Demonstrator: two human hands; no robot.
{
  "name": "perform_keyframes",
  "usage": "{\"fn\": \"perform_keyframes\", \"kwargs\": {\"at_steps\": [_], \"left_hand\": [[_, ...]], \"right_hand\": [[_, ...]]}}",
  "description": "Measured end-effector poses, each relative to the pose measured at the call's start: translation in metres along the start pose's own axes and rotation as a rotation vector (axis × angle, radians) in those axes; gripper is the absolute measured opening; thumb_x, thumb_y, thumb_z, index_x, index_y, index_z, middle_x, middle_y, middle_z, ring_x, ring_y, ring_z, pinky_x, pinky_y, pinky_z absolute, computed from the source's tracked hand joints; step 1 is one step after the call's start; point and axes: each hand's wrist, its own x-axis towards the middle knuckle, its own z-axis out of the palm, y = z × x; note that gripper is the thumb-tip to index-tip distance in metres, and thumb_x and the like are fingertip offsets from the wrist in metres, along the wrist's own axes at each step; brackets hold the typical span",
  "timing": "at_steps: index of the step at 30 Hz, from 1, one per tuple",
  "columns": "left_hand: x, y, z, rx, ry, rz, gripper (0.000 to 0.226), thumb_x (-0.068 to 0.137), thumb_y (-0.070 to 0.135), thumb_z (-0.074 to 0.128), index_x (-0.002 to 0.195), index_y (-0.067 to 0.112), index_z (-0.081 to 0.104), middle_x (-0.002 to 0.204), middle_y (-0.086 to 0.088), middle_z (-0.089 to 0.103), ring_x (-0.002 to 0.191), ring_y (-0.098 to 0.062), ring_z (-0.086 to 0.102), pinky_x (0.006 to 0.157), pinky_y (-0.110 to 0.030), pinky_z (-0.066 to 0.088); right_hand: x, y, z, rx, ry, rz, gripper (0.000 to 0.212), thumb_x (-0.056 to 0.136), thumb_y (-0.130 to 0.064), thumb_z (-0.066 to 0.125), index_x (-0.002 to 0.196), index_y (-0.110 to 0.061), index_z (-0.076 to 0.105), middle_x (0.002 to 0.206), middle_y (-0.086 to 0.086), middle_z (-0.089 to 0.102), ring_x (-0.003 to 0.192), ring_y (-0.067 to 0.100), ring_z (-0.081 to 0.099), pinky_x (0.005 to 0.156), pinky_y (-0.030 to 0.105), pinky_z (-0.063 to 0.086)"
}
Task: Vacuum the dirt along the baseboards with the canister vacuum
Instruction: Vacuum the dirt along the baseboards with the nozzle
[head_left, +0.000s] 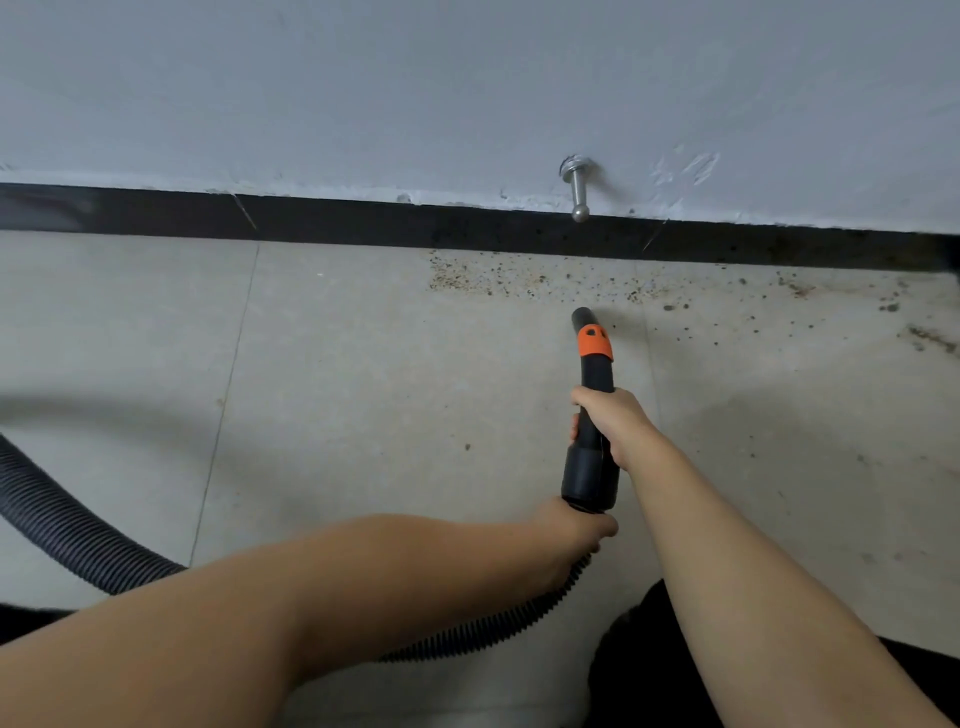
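The nozzle (592, 374) looks like matt black plastic with an orange plastic collar (595, 342), and the hose (62, 525) behind it is ribbed black plastic. The floor (363, 364) is pale, dull tile, gritty with dark dirt (519, 280) near the black, matt baseboard (311, 218). The wall (363, 78) is flat-painted, scuffed low down; its doorstop (577, 189) is shiny metal.

The nozzle (590, 395) is black with an orange band, and the ribbed hose (62, 525) is black-grey. The baseboard (363, 221) is black under a pale blue-grey wall (363, 88). Brown and black dirt (524, 280) speckles the beige tiled floor (363, 374), and the doorstop (578, 189) is silver.
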Motion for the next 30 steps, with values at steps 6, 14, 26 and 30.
{"fn": "perform_keyframes", "kwargs": {"at_steps": [6,14,26,30], "left_hand": [[0.004,0.007,0.016,-0.033,0.042,0.018,0.019,0.085,0.006,0.059,0.079,0.019,0.046,0.072,-0.002,0.046,0.060,-0.011,0.045,0.057,-0.020,0.041],[-0.008,-0.007,-0.024,-0.063,0.190,0.038,0.022,0.085,0.008,0.062,0.102,0.011,0.048,0.075,-0.002,0.050,0.063,-0.011,0.050,0.056,-0.019,0.044],[-0.012,-0.026,-0.063,-0.142,0.298,0.028,0.022,0.083,0.005,0.060,0.102,0.008,0.049,0.070,-0.005,0.050,0.058,-0.013,0.047,0.054,-0.021,0.043],[-0.005,-0.013,-0.062,-0.118,0.254,0.036,0.024,0.083,0.006,0.060,0.104,0.008,0.048,0.071,-0.004,0.049,0.059,-0.013,0.047,0.054,-0.022,0.043]], "right_hand": [[0.013,0.000,-0.012,0.006,-0.035,-0.040,0.012,0.083,-0.005,0.054,0.092,-0.009,0.047,0.063,0.008,0.051,0.047,0.020,0.048,0.054,0.030,0.047],[-0.001,-0.004,0.044,-0.040,-0.191,-0.074,0.011,0.083,-0.003,0.053,0.084,-0.010,0.045,0.060,0.007,0.049,0.045,0.020,0.047,0.050,0.028,0.046],[-0.015,-0.004,0.101,-0.140,-0.301,-0.093,0.009,0.083,-0.005,0.053,0.085,-0.010,0.047,0.059,0.006,0.051,0.044,0.019,0.047,0.049,0.026,0.044],[-0.007,-0.012,0.091,-0.088,-0.230,-0.091,0.010,0.084,-0.005,0.054,0.090,-0.010,0.047,0.061,0.007,0.051,0.045,0.019,0.048,0.048,0.025,0.044]]}}
